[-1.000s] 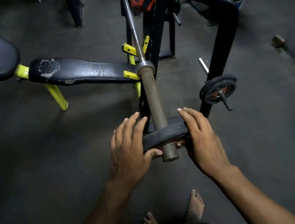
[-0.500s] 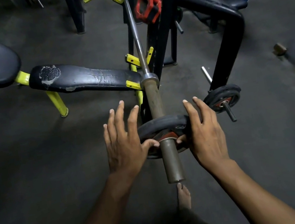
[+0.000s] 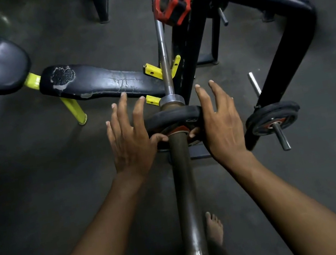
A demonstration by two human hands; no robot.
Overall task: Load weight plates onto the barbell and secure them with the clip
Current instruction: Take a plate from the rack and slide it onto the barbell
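Observation:
A small black weight plate (image 3: 173, 116) with a red centre sits on the barbell sleeve (image 3: 185, 191), close behind the steel collar (image 3: 171, 99). My left hand (image 3: 129, 138) presses its left side with the palm, fingers spread straight and thumb on the plate's face. My right hand (image 3: 221, 122) presses the right side the same way. The barbell's thin shaft (image 3: 159, 27) runs away from me over the yellow rack hooks (image 3: 154, 72). A red clip (image 3: 173, 2) hangs on the black rack upright above the plate.
A worn black bench (image 3: 96, 83) with yellow legs lies to the left. A black frame (image 3: 282, 44) stands right, with another small plate (image 3: 273, 117) on its storage peg. My bare feet (image 3: 213, 227) are under the sleeve's end. Dark rubber floor surrounds everything.
Both hands have pushed the plate along the sleeve, from its near end to just short of the collar. Far more bare sleeve now shows in front of the plate.

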